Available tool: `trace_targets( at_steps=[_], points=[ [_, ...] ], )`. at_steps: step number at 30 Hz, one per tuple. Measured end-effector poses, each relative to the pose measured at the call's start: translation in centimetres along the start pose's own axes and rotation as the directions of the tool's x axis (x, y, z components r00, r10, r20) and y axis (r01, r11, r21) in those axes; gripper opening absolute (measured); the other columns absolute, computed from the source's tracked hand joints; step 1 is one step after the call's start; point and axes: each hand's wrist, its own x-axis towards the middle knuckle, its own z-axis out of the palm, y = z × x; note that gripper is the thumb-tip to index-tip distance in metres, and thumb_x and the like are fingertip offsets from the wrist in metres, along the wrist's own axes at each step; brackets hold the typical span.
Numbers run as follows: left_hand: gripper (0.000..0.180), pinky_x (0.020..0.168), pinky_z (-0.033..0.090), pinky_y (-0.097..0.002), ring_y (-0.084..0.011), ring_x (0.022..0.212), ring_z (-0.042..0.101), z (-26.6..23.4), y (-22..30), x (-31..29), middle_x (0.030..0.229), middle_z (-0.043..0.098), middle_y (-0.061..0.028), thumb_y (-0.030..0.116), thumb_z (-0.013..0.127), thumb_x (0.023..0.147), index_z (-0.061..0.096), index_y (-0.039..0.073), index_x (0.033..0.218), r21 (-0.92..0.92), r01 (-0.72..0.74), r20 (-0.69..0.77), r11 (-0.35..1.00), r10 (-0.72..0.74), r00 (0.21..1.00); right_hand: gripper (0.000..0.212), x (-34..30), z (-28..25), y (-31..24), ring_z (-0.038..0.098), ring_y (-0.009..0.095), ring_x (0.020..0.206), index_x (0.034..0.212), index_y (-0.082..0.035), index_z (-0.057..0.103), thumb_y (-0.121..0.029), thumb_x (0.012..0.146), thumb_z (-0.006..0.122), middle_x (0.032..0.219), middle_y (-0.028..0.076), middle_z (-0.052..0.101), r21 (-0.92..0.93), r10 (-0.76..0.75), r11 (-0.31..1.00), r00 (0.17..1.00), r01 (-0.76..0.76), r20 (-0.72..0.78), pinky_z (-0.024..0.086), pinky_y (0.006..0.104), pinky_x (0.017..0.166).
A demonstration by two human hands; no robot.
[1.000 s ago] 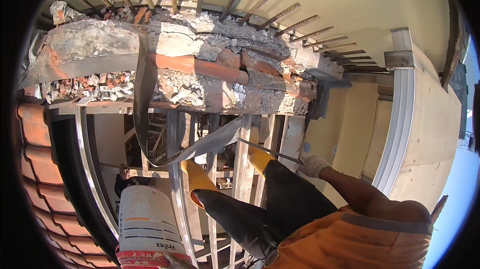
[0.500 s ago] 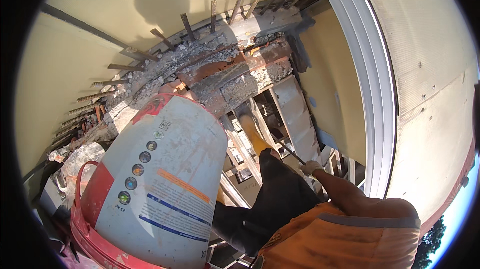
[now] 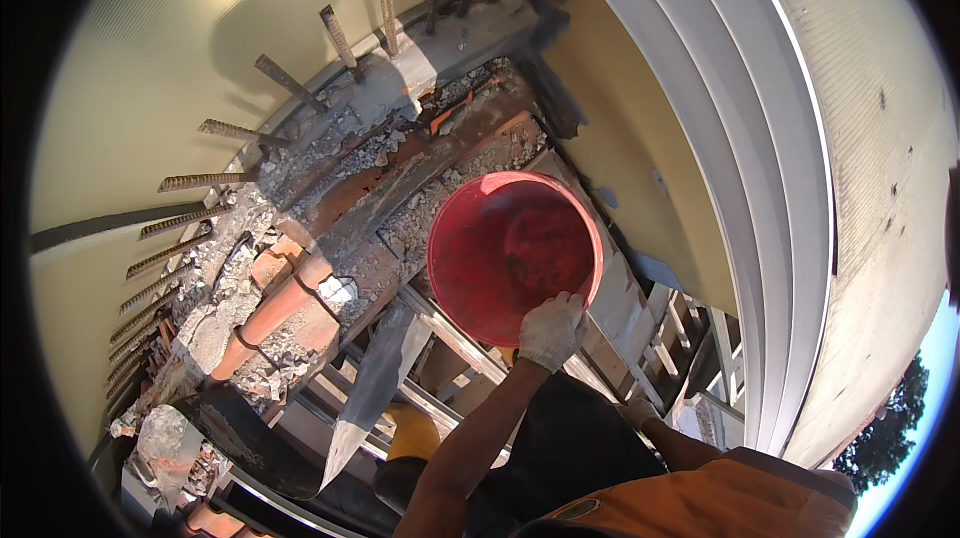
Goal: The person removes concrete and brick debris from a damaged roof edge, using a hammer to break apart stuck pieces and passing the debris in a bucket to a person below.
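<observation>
My left hand (image 3: 553, 330), in a pale work glove, is closed on the near rim of a red bucket (image 3: 510, 258). Its open mouth faces me; the inside is red, shaded and dusty, and I make out nothing lying in it. Low on the right, my right hand (image 3: 638, 413) is gloved too and half hidden beside my dark trouser leg. Its fingers, and anything in them, do not show clearly. Below the bucket are a platform of metal and boards and a yellow boot (image 3: 412, 432).
Bent rebar (image 3: 288, 83) juts from a broken masonry edge (image 3: 390, 153) in front of me. An orange clay pipe (image 3: 270, 318) and rubble (image 3: 215, 328) lie at the left. White ribbed metal (image 3: 770, 168) curves along the right. A pointed grey board (image 3: 375, 388) leans near my feet.
The bucket has swung from the near left, where its printed white outside showed, to the middle, mouth toward me. My left hand has come into view on its rim. The rod by my right hand no longer shows.
</observation>
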Motion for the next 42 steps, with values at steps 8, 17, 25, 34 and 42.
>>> trace_targets(
  at_steps=[8, 17, 25, 34, 42],
  points=[
    [0.013, 0.078, 0.056, -0.0449, -0.0206, 0.101, 0.074, 13.6, -2.6, 13.6, 0.098, 0.075, -0.0003, 0.028, 0.067, 0.095, 0.077, 0.02, 0.099, 0.384, -0.336, 0.187, 0.86, 0.284, 0.94, 0.081, 0.7, 4.1, 2.5, 0.075, 0.041, 0.108, 0.109, -0.001, 0.08, -0.076, 0.096, 0.053, 0.111, 0.026, 0.078, 0.085, -0.099, 0.992, 0.995, 0.096, 0.029, 0.056, 0.0501, 0.097],
    [0.073, 0.127, 0.024, -0.0665, -0.0359, 0.15, 0.043, 15.9, -2.6, 17.5, 0.16, 0.046, -0.0202, 0.041, 0.071, 0.095, 0.051, 0.017, 0.16, 0.155, 0.03, -0.326, 0.987, 0.023, 0.945, 0.072, 1.2, 5.5, 1.8, 0.074, 0.043, 0.106, 0.116, -0.007, 0.079, -0.072, 0.099, 0.053, 0.112, 0.024, 0.078, 0.059, -0.075, 0.996, 0.99, 0.068, 0.122, 0.056, 0.052, 0.092],
    [0.092, 0.126, 0.036, -0.0521, -0.0522, 0.15, 0.036, 17.6, -1.6, 17.3, 0.16, 0.032, -0.0363, 0.011, 0.071, 0.084, 0.022, -0.013, 0.159, -0.818, 0.49, 0.157, 0.302, -0.702, 0.694, 0.064, 1.0, 8.5, 2.7, 0.076, 0.043, 0.102, 0.119, -0.016, 0.081, -0.07, 0.097, 0.056, 0.105, 0.024, 0.079, 0.229, -0.046, 0.973, 0.989, 0.013, 0.139, 0.057, 0.0511, 0.087],
    [0.074, 0.103, 0.054, -0.0582, -0.0538, 0.12, 0.064, 16.0, -4.3, 24.7, 0.143, 0.052, -0.0327, 0.02, 0.079, 0.077, 0.039, 0.0, 0.136, -0.753, 0.549, 0.176, 0.362, -0.693, 0.699, 0.073, 0.3, 2.1, -1.7, 0.072, 0.041, 0.118, 0.123, -0.007, 0.077, -0.071, 0.1, 0.051, 0.118, 0.027, 0.076, 0.158, 0.037, 0.984, 0.972, -0.076, 0.233, 0.054, 0.0494, 0.101],
    [0.086, 0.099, 0.057, -0.0567, -0.0532, 0.119, 0.067, 11.4, -4.5, 22.0, 0.144, 0.052, -0.0324, 0.036, 0.087, 0.078, 0.044, 0.003, 0.144, -0.652, 0.617, 0.285, 0.441, -0.611, 0.738, 0.078, -0.9, -1.4, -5.2, 0.072, 0.043, 0.113, 0.114, 0.0, 0.077, -0.073, 0.097, 0.054, 0.109, 0.028, 0.076, 0.192, 0.03, 0.98, 0.987, -0.06, 0.155, 0.054, 0.05, 0.099]
  ],
)
